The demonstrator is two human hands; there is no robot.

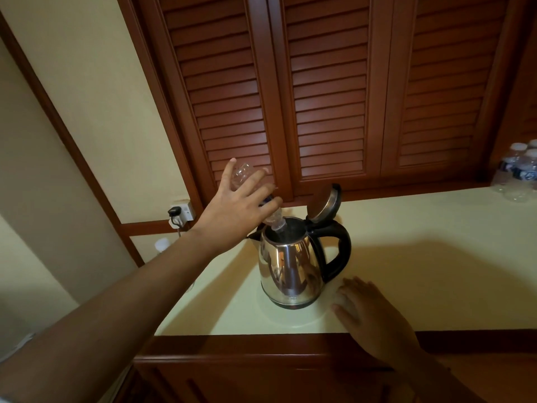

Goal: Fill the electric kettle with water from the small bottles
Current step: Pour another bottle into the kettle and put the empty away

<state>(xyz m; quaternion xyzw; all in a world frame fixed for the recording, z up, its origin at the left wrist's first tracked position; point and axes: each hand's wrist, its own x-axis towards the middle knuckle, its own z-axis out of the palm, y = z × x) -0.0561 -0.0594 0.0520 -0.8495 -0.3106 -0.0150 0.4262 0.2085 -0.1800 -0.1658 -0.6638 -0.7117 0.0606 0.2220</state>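
Bottle labels (523, 173) too blurred — nothing readable.

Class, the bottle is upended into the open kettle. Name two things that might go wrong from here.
1. The left hand holds the bottle steeply, neck just inside the kettle rim; a slip might splash water onto the counter, towards the wall socket.
2. The right hand rests on the counter, not steadying the kettle, so a knock might shift it.

left hand (232, 210) tipping bottle (247, 181) into open kettle (293, 266), right hand (369, 315) flat on counter (436, 257)
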